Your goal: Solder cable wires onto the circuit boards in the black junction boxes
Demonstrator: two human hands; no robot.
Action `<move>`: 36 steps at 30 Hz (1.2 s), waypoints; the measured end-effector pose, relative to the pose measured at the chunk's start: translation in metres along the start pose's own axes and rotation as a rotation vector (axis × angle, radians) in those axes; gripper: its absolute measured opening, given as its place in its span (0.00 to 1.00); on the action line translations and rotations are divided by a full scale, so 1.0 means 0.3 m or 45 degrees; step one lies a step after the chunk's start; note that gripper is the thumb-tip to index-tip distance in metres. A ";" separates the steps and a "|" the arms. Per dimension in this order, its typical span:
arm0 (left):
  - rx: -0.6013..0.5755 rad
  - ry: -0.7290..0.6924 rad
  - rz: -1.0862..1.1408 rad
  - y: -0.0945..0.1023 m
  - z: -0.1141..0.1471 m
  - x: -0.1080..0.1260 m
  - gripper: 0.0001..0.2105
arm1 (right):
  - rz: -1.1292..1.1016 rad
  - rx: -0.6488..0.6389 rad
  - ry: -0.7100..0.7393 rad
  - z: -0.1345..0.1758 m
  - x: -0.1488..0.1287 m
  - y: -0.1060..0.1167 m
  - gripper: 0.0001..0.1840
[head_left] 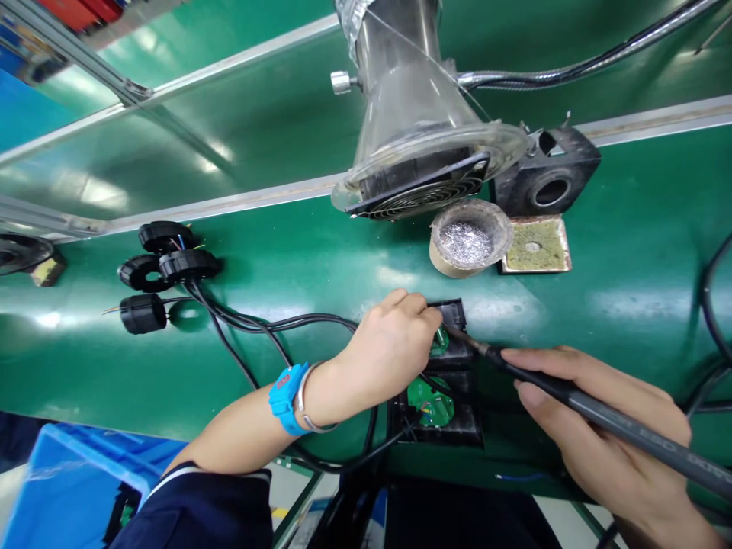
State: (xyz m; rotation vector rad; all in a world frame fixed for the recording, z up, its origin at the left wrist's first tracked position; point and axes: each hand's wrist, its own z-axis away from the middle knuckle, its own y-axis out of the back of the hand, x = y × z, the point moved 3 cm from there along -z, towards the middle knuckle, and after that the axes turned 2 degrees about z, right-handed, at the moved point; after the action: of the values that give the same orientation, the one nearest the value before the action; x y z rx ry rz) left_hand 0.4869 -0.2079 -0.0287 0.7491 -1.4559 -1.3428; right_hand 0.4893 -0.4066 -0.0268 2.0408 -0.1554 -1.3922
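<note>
My right hand [611, 435] grips a soldering iron [572, 396] like a pen, its tip pointing left at a small green circuit board [439, 341] in a black holder [457, 354]. Over that same board, my left hand [394, 343] has its fingers pinched together; what lies between them is hidden behind the knuckles. A second round green board [431, 402] sits in the holder's nearer slot, with a black cable [394, 441] running to it. More black cables [274, 324] pass beneath my left wrist.
Beyond my hands stand a fume hood with a fan grille [428, 194], a cup of metal scraps [466, 242], a sponge tray [534, 245] and a black iron stand [549, 179]. Black ring-shaped caps [188, 264] lie at left. A blue bin [74, 488] is at lower left.
</note>
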 end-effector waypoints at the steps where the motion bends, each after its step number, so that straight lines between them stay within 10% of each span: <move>1: 0.003 -0.002 0.001 0.000 0.000 0.000 0.07 | 0.001 0.000 0.003 -0.001 -0.001 -0.001 0.11; 15: -0.004 0.004 0.016 0.003 -0.001 -0.001 0.07 | 0.156 0.089 0.358 0.022 -0.060 -0.039 0.12; 36: -0.001 -0.007 0.041 -0.001 -0.001 -0.002 0.08 | -0.024 0.156 0.245 0.029 -0.051 -0.020 0.17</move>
State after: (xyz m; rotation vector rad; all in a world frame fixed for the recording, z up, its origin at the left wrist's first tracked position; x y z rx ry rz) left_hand 0.4874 -0.2075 -0.0293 0.7192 -1.4661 -1.3216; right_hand 0.4739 -0.3992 -0.0200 2.2693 -0.1417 -1.2153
